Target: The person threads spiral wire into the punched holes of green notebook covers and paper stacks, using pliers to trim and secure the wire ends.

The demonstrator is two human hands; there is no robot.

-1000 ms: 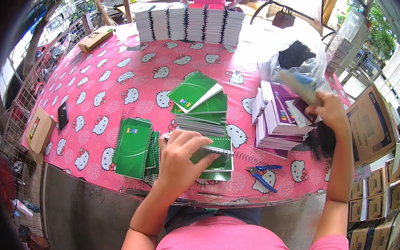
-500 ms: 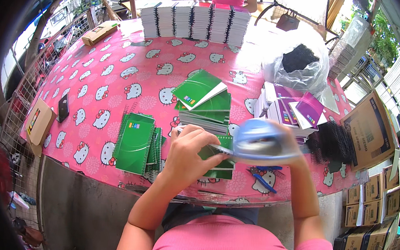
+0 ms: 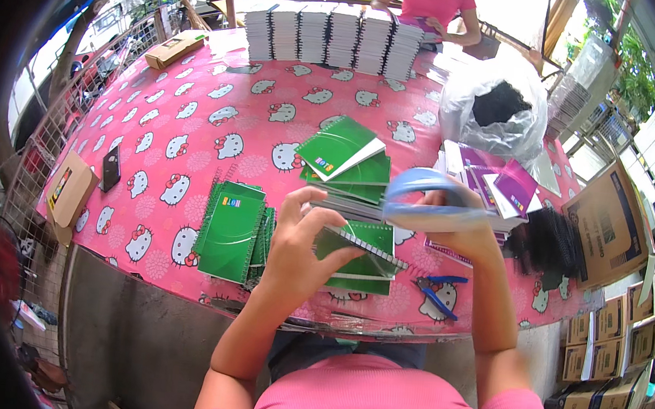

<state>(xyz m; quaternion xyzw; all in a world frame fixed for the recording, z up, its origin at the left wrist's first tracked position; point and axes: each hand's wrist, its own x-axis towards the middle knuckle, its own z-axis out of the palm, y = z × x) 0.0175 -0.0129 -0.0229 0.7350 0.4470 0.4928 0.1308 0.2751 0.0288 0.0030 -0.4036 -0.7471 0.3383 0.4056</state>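
My left hand [image 3: 293, 248] pinches a small notebook, held tilted, whose spiral edge [image 3: 370, 249] faces up with a coil along it. Raised just to the right, my right hand [image 3: 460, 229] is closed around a rounded blue-and-white thing [image 3: 411, 211] with an opening like a handle; motion blur hides its kind. Beneath the hands lie green notebooks [image 3: 364, 280], and behind them rises a stack of green-covered notebooks [image 3: 339, 150]. To the left sits a pile of spiral-bound green notebooks [image 3: 229, 231]. Blue-handled pliers [image 3: 437, 294] rest below my right hand.
Purple notebooks [image 3: 515, 187], black coils [image 3: 548, 241] and a cardboard box [image 3: 611, 223] occupy the right side. A plastic bag of black coils [image 3: 495, 125] stands behind. Bound stacks [image 3: 329, 39] line the far edge, near another person [image 3: 435, 9]. A phone [image 3: 111, 168] lies left.
My right hand has drawn slightly back from the notebook with the blue thing. The notebook's spiral edge now slants down to the right. The other person has shifted right.
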